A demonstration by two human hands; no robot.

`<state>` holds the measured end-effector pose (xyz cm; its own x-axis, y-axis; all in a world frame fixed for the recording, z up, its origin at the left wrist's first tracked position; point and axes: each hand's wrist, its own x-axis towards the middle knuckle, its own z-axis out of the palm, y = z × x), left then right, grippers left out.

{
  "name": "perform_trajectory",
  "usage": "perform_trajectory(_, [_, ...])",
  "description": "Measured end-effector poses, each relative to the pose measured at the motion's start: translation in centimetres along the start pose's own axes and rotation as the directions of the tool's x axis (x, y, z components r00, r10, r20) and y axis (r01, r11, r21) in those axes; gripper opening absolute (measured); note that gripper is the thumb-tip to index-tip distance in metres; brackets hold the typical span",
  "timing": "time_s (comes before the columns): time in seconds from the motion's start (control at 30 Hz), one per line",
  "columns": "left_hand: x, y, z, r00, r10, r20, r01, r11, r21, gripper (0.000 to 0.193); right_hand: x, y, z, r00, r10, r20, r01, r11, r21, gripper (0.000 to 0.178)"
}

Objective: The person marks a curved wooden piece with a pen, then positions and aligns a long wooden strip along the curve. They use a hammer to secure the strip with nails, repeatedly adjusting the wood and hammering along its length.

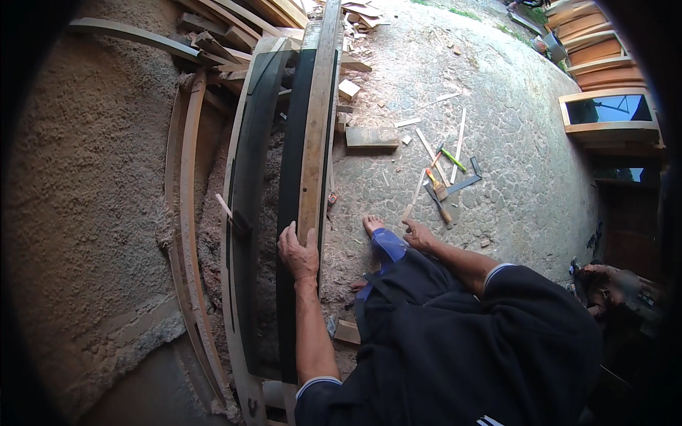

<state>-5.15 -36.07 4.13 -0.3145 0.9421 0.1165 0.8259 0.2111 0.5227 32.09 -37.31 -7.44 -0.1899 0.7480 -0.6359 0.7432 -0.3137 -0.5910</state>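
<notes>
My left hand [298, 254] lies on a long wooden beam [317, 142] and the black-faced piece [290, 177] alongside it. Its fingers and thumb are apart. Low over the ground, beside my bare foot [371, 224], is my right hand [419, 234]. Its index finger is stretched out and nothing shows in it. Just beyond it lies a thin wood strip [415, 195]. Farther off on the ground are a paintbrush [437, 186], a chisel-like tool with a wooden handle [440, 208], a black angle square [466, 182] and a green-handled tool [452, 160].
A wood block [372, 138] lies right of the beam, with offcuts and shavings around. Left of it, curved wooden pieces [190, 163] lean by a rough wall [99, 177]. Stacked timber [241, 21] fills the far left. Wooden frames [609, 128] stand at the right.
</notes>
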Motion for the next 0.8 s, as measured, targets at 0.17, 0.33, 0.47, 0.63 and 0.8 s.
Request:
perform_trajectory(0.17, [10.7, 5.1, 5.1, 1.000, 0.006, 0.030, -0.007, 0.999, 0.041, 0.067, 1.5, 3.0, -2.9, 0.988, 0.106, -0.108, -0.098, 0.992, 0.077, 0.060])
perform_trajectory(0.33, [15.4, 7.8, 8.3, 0.992, -0.053, 0.118, 0.039, 0.992, 0.119, 0.078, 1.2, 5.0, -4.3, 0.959, 0.243, -0.142, -0.230, 0.968, 0.105, 0.056])
perform_trajectory(0.47, [15.8, 8.0, 9.6, 0.995, -0.060, 0.083, 0.047, 0.988, 0.149, 0.075, 1.3, 4.5, -4.5, 0.950, 0.289, -0.118, -0.274, 0.953, 0.126, 0.059])
perform_trajectory(0.63, [15.5, 7.5, 10.4, 0.998, -0.047, 0.044, 0.041, 0.992, 0.115, 0.073, 2.8, 2.8, -4.7, 0.948, 0.302, -0.095, -0.286, 0.946, 0.151, 0.061])
perform_trajectory(0.8, [15.2, 7.2, 10.8, 1.000, -0.002, 0.005, 0.002, 0.993, 0.114, 0.072, 4.9, 1.4, -5.0, 0.970, 0.221, -0.106, -0.195, 0.958, 0.210, 0.062])
